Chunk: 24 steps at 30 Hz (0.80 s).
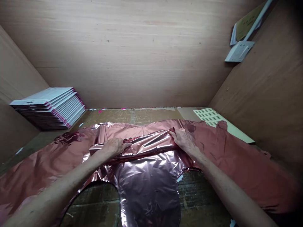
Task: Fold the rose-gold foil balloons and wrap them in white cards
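Observation:
A large rose-gold foil balloon (146,176), flat and shiny, is spread over the work surface, with wide parts running off to both sides and a darker tongue hanging toward me. Across its middle lies a folded strip of the foil (149,143). My left hand (115,147) grips the strip left of its centre, thumb pointing right and the other fingers partly hidden. At the strip's right end, my right hand (181,138) pinches the folded edge.
A stack of white packets with pink edges (53,107) stands at the back left. On the right lies a pale yellow sheet of printed labels (220,123). Plywood walls (146,56) enclose the back and sides. A white bracket (239,51) with papers sits high on the right.

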Each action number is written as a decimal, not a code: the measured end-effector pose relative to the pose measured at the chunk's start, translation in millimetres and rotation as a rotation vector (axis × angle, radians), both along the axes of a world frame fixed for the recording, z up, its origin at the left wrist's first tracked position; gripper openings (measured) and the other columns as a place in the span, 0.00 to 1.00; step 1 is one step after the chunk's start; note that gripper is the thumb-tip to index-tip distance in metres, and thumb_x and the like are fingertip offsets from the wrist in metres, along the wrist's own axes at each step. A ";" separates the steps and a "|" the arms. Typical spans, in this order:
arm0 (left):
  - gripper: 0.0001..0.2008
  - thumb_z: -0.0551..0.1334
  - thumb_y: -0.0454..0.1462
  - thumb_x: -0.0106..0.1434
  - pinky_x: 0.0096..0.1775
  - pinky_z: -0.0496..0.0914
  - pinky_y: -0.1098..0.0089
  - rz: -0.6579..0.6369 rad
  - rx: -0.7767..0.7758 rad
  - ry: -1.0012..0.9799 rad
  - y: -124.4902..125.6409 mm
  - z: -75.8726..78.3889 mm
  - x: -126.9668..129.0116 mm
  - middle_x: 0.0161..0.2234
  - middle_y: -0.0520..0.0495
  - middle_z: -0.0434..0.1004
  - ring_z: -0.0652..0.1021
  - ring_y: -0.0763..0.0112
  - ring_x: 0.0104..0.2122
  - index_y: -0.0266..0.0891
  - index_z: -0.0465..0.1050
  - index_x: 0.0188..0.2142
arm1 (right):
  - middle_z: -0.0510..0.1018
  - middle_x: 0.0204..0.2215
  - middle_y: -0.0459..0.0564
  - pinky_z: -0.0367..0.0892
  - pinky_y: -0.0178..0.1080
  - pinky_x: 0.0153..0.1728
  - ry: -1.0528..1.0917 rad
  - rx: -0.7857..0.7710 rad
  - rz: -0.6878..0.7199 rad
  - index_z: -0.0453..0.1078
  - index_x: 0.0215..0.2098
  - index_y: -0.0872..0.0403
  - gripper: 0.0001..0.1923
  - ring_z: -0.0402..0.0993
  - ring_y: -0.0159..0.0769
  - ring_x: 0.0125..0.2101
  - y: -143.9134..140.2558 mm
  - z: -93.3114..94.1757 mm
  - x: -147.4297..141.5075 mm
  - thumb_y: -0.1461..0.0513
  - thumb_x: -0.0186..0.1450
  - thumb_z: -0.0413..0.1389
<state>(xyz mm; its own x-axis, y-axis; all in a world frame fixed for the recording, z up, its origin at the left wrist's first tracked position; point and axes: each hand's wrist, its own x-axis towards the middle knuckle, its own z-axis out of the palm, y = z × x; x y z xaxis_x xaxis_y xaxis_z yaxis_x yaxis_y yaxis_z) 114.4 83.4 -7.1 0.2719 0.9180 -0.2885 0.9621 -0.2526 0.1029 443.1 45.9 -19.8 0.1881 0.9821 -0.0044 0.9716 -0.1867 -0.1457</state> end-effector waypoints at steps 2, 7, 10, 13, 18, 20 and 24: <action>0.30 0.48 0.54 0.66 0.40 0.69 0.59 0.047 0.067 0.068 -7.1 1.5 1.9 0.37 0.30 0.80 0.79 0.48 0.40 0.32 0.78 0.37 | 0.79 0.40 0.63 0.64 0.43 0.48 -0.042 -0.018 -0.021 0.73 0.51 0.58 0.23 0.73 0.50 0.47 5.4 -0.2 -7.4 0.53 0.72 0.43; 0.28 0.50 0.49 0.68 0.55 0.61 0.46 0.042 0.571 0.010 -24.9 -5.2 21.5 0.49 0.27 0.76 0.72 0.43 0.53 0.28 0.72 0.52 | 0.79 0.39 0.65 0.62 0.48 0.51 -0.100 -0.069 -0.028 0.73 0.50 0.60 0.23 0.73 0.53 0.48 18.7 -2.0 -17.4 0.54 0.72 0.44; 0.34 0.47 0.55 0.68 0.62 0.51 0.46 -0.133 0.633 -0.154 -28.5 -27.9 45.2 0.62 0.33 0.64 0.59 0.46 0.64 0.35 0.60 0.64 | 0.78 0.39 0.66 0.63 0.49 0.49 -0.119 -0.084 -0.004 0.73 0.49 0.61 0.21 0.73 0.54 0.47 23.7 7.0 -17.0 0.55 0.72 0.46; 0.39 0.45 0.59 0.67 0.62 0.49 0.44 -0.262 0.473 -0.194 -26.9 -52.1 57.9 0.66 0.33 0.57 0.54 0.45 0.66 0.36 0.55 0.66 | 0.76 0.45 0.68 0.64 0.49 0.47 -0.123 -0.074 0.073 0.71 0.51 0.60 0.18 0.70 0.56 0.50 22.4 23.4 -14.5 0.57 0.70 0.50; 0.40 0.47 0.61 0.66 0.64 0.48 0.44 -0.522 0.327 -0.234 -48.1 -49.2 46.7 0.69 0.35 0.49 0.50 0.46 0.68 0.40 0.50 0.68 | 0.79 0.38 0.52 0.62 0.36 0.36 -0.013 -0.202 0.395 0.75 0.38 0.52 0.11 0.73 0.41 0.39 -18.1 37.3 -14.9 0.53 0.66 0.57; 0.38 0.50 0.58 0.67 0.64 0.48 0.45 -0.518 0.356 -0.260 -77.8 -39.0 41.6 0.68 0.34 0.49 0.51 0.47 0.68 0.39 0.50 0.68 | 0.78 0.32 0.49 0.58 0.35 0.29 0.058 -0.252 0.403 0.73 0.32 0.53 0.12 0.72 0.37 0.32 -56.0 32.4 -20.6 0.53 0.66 0.58; 0.29 0.50 0.49 0.70 0.63 0.58 0.52 -0.433 0.391 -0.385 -157.0 -31.0 35.7 0.65 0.37 0.59 0.58 0.52 0.66 0.37 0.58 0.65 | 0.75 0.25 0.45 0.58 0.34 0.25 0.375 -0.252 0.340 0.70 0.28 0.54 0.18 0.70 0.34 0.27 -159.7 15.4 -37.8 0.50 0.68 0.54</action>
